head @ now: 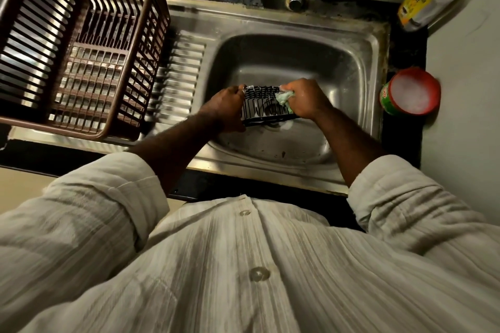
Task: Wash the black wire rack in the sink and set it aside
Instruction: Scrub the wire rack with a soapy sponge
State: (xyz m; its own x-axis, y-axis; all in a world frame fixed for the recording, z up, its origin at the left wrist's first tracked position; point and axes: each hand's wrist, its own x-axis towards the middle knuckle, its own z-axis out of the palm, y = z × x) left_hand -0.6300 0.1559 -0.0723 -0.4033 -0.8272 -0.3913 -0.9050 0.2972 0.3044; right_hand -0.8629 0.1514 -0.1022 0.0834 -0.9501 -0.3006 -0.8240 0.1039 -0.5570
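Still mid-scrub — left hand (226, 105) grips the black wire rack (263, 105) over the sink (359, 43), right hand (303, 98) clutching a green sponge (284, 97) — rinsing and setting aside look undone.

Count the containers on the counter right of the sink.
2: a yellow-labelled bottle in the far corner, and a red tub of foam nearer, beside the sink. Nothing seems to hide others.

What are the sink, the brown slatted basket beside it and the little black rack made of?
Sink: looks like stainless steel, brushed, with grey reflections and pressed drain ridges.
Brown basket: probably moulded plastic, slightly glossy, with thick uniform slats.
Black wire rack: apparently coated metal wire, judging by thin rigid bars; the coating itself cannot be told.
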